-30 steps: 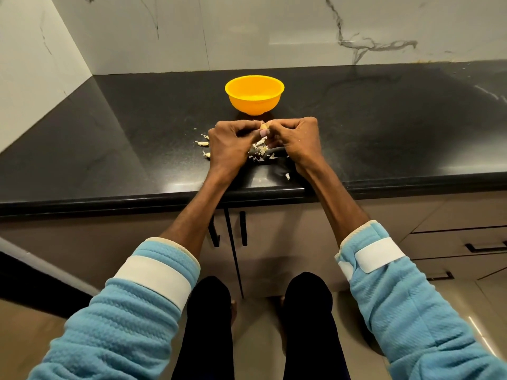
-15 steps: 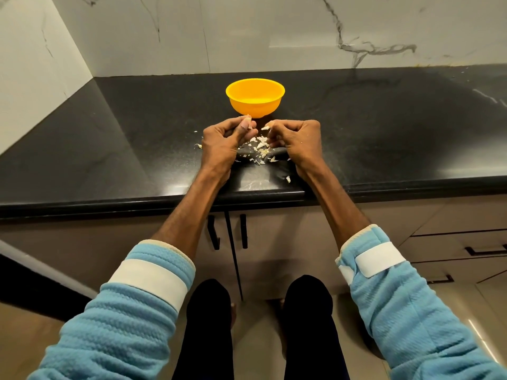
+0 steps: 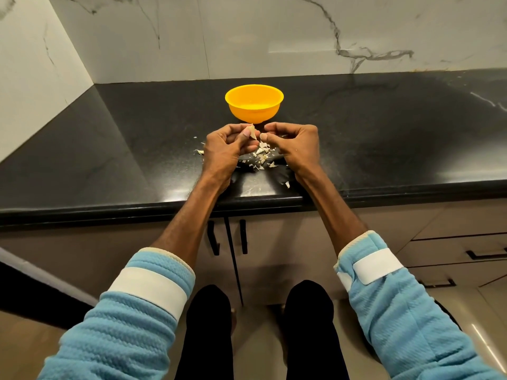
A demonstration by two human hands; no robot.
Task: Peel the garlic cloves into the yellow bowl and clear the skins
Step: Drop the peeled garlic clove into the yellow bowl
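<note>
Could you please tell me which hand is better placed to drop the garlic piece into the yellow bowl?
Left, probably. The left hand pinches the garlic piece just in front of the yellow bowl; the right hand is curled, with nothing visible in it.

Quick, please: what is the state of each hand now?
Left hand: pinches a garlic clove.
Right hand: fingers curled; cannot tell whether it holds anything.
</note>
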